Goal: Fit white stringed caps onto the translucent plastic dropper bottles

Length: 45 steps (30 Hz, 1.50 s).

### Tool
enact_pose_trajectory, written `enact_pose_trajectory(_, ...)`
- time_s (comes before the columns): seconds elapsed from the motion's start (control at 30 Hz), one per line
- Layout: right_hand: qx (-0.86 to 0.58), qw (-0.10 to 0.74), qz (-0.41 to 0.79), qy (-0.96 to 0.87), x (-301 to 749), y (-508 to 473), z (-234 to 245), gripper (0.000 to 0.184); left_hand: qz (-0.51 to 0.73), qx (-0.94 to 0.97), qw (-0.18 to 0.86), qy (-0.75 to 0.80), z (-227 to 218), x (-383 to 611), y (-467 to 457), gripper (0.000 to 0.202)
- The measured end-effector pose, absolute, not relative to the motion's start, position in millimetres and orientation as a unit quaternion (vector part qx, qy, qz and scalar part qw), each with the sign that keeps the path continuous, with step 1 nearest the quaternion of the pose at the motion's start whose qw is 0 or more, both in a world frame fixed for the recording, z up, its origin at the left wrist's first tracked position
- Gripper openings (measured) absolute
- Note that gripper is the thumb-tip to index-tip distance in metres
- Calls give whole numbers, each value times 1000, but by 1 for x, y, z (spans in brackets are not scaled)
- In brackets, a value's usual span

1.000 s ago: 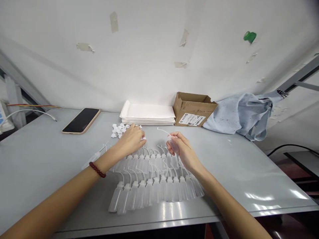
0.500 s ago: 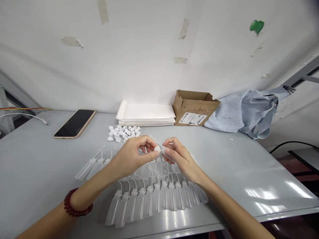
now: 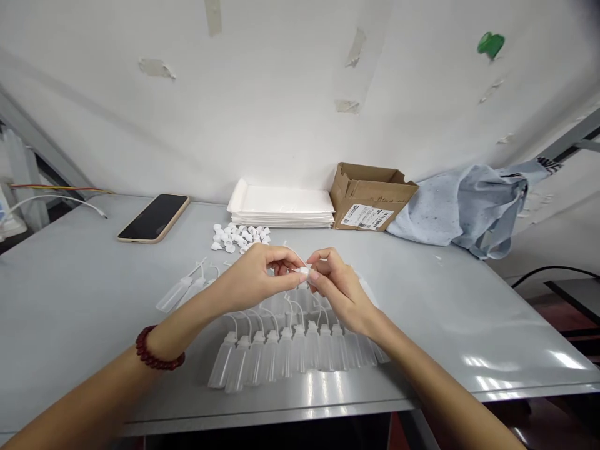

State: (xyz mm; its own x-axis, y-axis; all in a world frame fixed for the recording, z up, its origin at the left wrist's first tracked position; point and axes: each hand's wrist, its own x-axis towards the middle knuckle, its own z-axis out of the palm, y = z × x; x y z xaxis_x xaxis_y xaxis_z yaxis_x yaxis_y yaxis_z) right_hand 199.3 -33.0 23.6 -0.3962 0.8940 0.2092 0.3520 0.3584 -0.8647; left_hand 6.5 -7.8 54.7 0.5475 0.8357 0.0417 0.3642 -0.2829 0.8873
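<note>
Your left hand [image 3: 255, 275] and right hand [image 3: 340, 289] meet above the middle of the surface [image 3: 70, 281], fingertips touching.

- Left grip: thumb and forefinger pinched closed on a small white cap [image 3: 303, 271].
- Right grip: fingers curled closed round a small clear bottle [image 3: 368, 290]. Most of it is hidden in the hand, and its neck end meets the cap.
- Beaded bracelet [image 3: 157, 351] on your left wrist.

Directly below your hands, rows of like bottles [image 3: 281, 356] lie side by side on the surface. A few more bottles [image 3: 185, 290] lie apart to the left. The loose caps [image 3: 241, 235] are heaped just beyond your hands.

Along the wall, left to right: phone [image 3: 154, 217], stack of white envelopes [image 3: 281, 207], cardboard box [image 3: 370, 197] touching the stack, blue cloth [image 3: 469, 209].
</note>
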Motion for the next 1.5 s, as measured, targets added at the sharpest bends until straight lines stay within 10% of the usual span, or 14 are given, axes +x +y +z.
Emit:
enact_pose_trajectory(0.5, -433, 321, 205, -817, 198, -33, 16, 15, 211, 646, 627, 380, 48, 12, -7, 28)
enact_pose_trajectory(0.93, -460, 359, 528, -617, 192, -30, 29, 8, 310, 885, 235, 256, 38, 11, -14, 9)
enact_pose_trajectory(1.5, -399, 342, 552, -647, 198, -30, 33, 18, 315, 887, 213, 261, 45, 5, -11, 15)
